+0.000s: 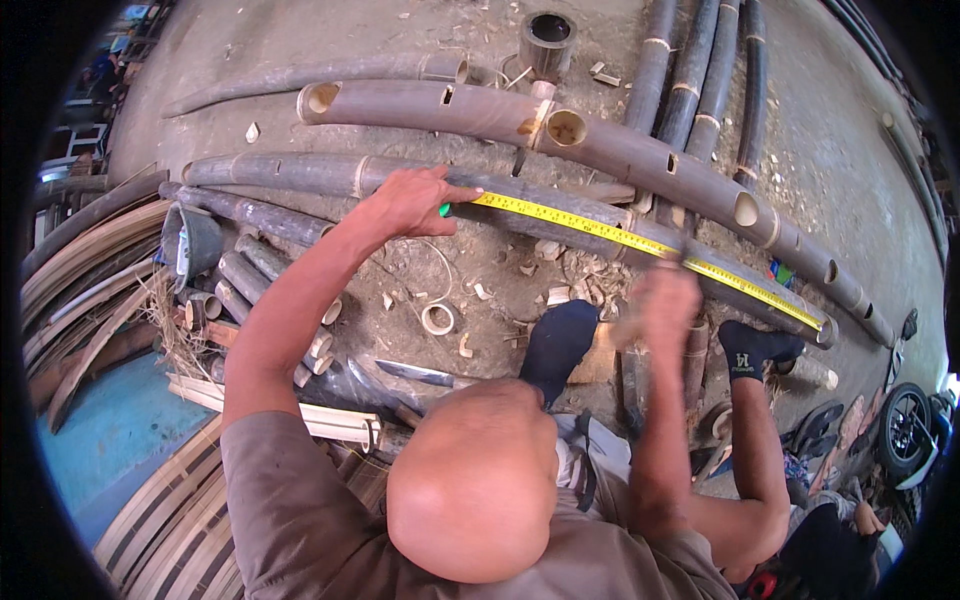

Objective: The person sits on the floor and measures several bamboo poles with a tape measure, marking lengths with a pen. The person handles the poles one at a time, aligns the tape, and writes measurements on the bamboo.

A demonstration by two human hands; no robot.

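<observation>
A long dark bamboo pole [290,168] lies across the ground before me, with a yellow tape measure [590,228] stretched along its right part. My left hand [412,203] is closed at the tape's left end, index finger extended onto it; a bit of green shows under the fingers, probably the tape's case. Near the tape's right half, my right hand [668,300] is a closed fist, smeared by motion. From it a blurred dark-bladed tool [686,238] rises across the tape; its exact kind is unclear. Just beyond lies a thicker bamboo pole [640,155] with cut holes.
A knife [415,373] and a bamboo ring [438,320] lie on the ground nearer me, among wood chips. To the left are a grey bucket [192,245] and stacked bamboo strips [95,265]. More poles [690,75] and a dark cylinder [547,45] lie beyond. My socked foot [560,345] is close.
</observation>
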